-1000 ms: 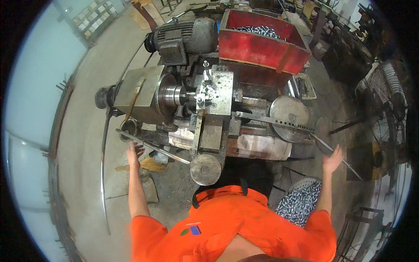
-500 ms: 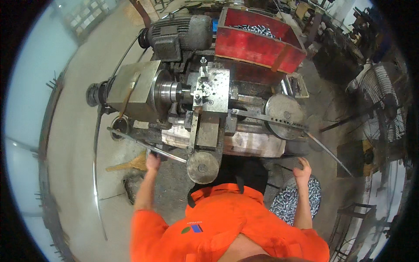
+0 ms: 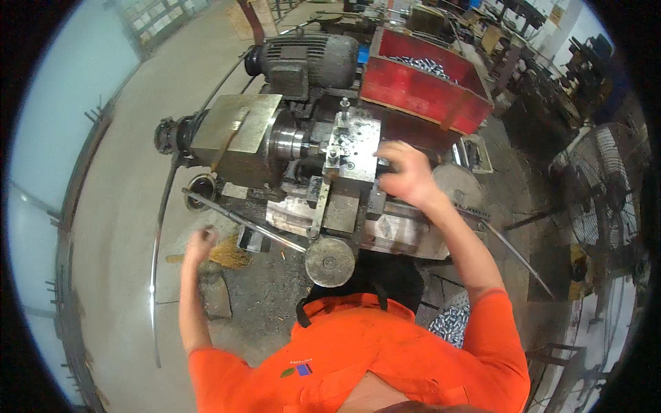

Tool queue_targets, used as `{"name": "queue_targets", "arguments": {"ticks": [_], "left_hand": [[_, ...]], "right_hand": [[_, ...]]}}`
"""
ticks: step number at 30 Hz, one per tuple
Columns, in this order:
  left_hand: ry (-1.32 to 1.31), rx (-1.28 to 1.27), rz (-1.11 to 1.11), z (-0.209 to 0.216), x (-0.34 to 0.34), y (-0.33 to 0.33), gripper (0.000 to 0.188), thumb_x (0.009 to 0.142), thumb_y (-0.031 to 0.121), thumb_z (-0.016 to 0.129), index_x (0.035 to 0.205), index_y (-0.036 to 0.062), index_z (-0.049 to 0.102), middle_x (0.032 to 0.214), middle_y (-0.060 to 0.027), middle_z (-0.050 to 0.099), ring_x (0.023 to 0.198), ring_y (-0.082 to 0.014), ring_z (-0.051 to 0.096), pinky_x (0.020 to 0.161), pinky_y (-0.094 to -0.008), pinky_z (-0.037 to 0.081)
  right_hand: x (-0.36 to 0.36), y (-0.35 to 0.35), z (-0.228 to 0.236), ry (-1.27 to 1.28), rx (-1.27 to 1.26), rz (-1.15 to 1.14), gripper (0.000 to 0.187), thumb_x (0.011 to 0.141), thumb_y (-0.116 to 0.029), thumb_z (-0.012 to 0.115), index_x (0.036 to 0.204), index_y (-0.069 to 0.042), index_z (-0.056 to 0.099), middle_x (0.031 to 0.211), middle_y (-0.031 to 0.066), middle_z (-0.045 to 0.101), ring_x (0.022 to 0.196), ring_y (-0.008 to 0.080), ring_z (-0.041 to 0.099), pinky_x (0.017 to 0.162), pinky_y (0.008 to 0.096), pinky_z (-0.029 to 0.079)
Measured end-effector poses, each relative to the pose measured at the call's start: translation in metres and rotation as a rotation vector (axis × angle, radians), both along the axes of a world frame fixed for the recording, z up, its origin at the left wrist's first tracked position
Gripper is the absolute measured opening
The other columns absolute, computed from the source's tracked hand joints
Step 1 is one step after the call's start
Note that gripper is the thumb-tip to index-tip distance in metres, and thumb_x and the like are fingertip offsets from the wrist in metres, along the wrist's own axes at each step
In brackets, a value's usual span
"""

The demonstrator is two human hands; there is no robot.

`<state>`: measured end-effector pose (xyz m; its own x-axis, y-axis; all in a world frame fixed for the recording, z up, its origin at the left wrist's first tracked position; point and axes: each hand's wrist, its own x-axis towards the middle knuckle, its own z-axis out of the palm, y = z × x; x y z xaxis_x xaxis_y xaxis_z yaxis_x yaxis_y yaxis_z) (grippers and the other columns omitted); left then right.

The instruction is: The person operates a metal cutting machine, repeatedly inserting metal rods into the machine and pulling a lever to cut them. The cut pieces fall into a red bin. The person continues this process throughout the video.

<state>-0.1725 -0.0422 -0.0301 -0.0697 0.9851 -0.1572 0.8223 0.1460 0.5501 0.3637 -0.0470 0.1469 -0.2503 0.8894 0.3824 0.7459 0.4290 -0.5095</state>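
Observation:
A small lathe stands in front of me, with a round metal chuck (image 3: pixel 286 143) and a flat steel tool block (image 3: pixel 358 141) on its carriage. My right hand (image 3: pixel 410 173) is at the block's right side, its fingers and thumb curved apart; I see nothing held between them. Out to the left, my left hand (image 3: pixel 201 244) hovers over the floor beside a straw broom (image 3: pixel 231 253). Its fingers are curled together, and whatever may be in them is too small to make out. A long metal lever (image 3: pixel 251 224) runs from near that hand to a round disc (image 3: pixel 330 262).
Behind the lathe sit an electric motor (image 3: pixel 310 62) and a red box (image 3: pixel 423 89) with small metal pieces inside. More shiny pieces fill a container (image 3: pixel 451 325) by my right side. Another lever (image 3: pixel 516 255) sticks out rightward, towards a caged fan (image 3: pixel 599 179).
My right hand has risen from above the container of metal pieces to the tool block. My left hand has moved left, away from the lever. The view has shifted slightly.

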Motion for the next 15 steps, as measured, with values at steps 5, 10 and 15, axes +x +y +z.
{"name": "queue_targets", "arguments": {"ticks": [5, 10, 15], "left_hand": [[0.395, 0.489, 0.262, 0.124, -0.058, -0.028, 0.030, 0.087, 0.029, 0.057, 0.105, 0.0054, 0.062, 0.066, -0.0131, 0.058, 0.054, -0.0220, 0.051, 0.052, -0.0351, 0.042], [0.425, 0.282, 0.608, 0.047, -0.098, -0.085, 0.053, 0.082, 0.052, 0.054, 0.081, 0.0010, 0.066, 0.076, -0.0212, 0.063, 0.076, -0.0376, 0.061, 0.067, -0.0453, 0.046], [0.419, 0.181, 0.557, 0.091, 0.017, -0.106, 0.046, 0.079, 0.047, 0.059, 0.086, 0.0011, 0.062, 0.079, -0.0206, 0.062, 0.078, -0.0384, 0.061, 0.070, -0.0459, 0.046]], "right_hand": [[-0.100, 0.098, -0.023, -0.402, -0.134, 0.111, 0.024, 0.057, -0.019, 0.061, 0.075, -0.007, 0.070, 0.092, 0.0162, 0.063, 0.088, 0.0348, 0.058, 0.078, 0.0402, 0.049], [-0.125, 0.107, -0.023, -0.452, -0.153, 0.121, 0.026, 0.056, -0.022, 0.062, 0.074, -0.005, 0.069, 0.081, 0.0167, 0.067, 0.078, 0.0305, 0.066, 0.071, 0.0375, 0.053], [-0.123, 0.105, -0.019, -0.443, -0.141, 0.120, 0.025, 0.056, -0.019, 0.063, 0.076, -0.005, 0.069, 0.082, 0.0165, 0.067, 0.078, 0.0297, 0.066, 0.070, 0.0356, 0.053]]}}
